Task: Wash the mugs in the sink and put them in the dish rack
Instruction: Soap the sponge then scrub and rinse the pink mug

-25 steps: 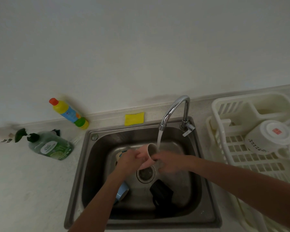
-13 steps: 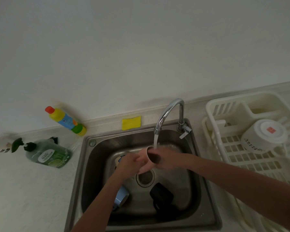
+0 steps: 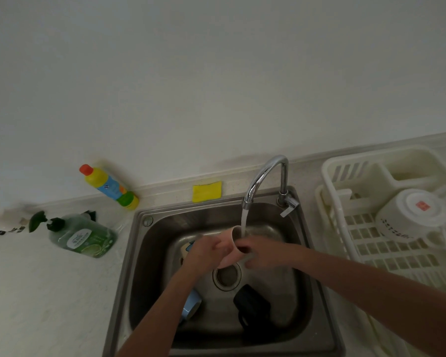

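Now the left hand (image 3: 206, 249) grips the pink ceramic mug (image 3: 229, 247) over the steel sink (image 3: 150, 253), its mouth under the chrome tap's (image 3: 264, 176) stream. Fingers of the right hand (image 3: 262, 252) curl into the mug's opening. Below lie a light blue mug (image 3: 191, 306) and a black mug (image 3: 252, 306); a white mug (image 3: 410, 213) sits upturned in the white plastic dish rack (image 3: 345, 228).

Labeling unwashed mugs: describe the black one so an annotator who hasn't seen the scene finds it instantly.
Start at the steel sink under the running tap. Just right of the drain, toward the near wall, the black mug lies on its side. It is the darkest mug there; the neighbouring blue mug is pale.
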`<state>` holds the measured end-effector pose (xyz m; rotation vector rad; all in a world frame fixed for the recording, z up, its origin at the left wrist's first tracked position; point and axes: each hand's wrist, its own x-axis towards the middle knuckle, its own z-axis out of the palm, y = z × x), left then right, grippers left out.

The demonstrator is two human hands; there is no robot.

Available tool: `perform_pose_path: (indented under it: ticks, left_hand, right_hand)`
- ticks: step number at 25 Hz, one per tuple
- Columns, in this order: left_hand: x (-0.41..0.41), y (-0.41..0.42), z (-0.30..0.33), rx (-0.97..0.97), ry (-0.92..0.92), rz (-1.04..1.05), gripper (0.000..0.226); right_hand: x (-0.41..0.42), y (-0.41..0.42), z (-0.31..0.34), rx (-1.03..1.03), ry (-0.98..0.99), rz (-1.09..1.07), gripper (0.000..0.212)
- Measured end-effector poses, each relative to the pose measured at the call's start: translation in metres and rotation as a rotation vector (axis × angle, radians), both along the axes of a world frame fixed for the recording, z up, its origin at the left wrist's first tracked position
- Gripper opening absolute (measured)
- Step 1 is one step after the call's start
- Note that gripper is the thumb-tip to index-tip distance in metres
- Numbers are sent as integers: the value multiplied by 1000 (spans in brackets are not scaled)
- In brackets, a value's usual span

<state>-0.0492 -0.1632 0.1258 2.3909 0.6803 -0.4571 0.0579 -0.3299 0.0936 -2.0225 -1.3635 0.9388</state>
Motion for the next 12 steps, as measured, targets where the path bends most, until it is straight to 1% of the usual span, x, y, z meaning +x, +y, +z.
perform_pose_path:
  ticks: [2,4,5,6,8,9,10,11,12]
  left_hand:
    - [-1,-2,1,20,6,-26,27]
    - [-1,0,4,55,4,-45,26]
    - [-1,0,6,64,-1,-47,26]
    - [0,0,7,69,-1,-55,26]
    - [-2,-2,6,73,30,-80,25]
    - [-3,-3,6,73,46,-84,27]
    - [-5,-3,6,56,45,-60,29]
    - [-6,-2,5,-26,22,21,30]
    - [-8,1,6,-162,-20,129,28]
  right_hand:
    - [4,3,-8,18,-17,-107,58]
    - [7,2,-13,-37,-98,-85,54]
    - [5,0,-9,-77,-56,-63,48]
    - [2,-2,0,-104,26,-35,40]
    - [-1,-2,17,-72,231,-20,26]
    - [-2,0,26,-4,349,-79,23]
    - [-1,2,30,93,441,-219,22]
    - [4,4,27,177,501,-428,21]
    - [10,5,19,237,556,-639,26]
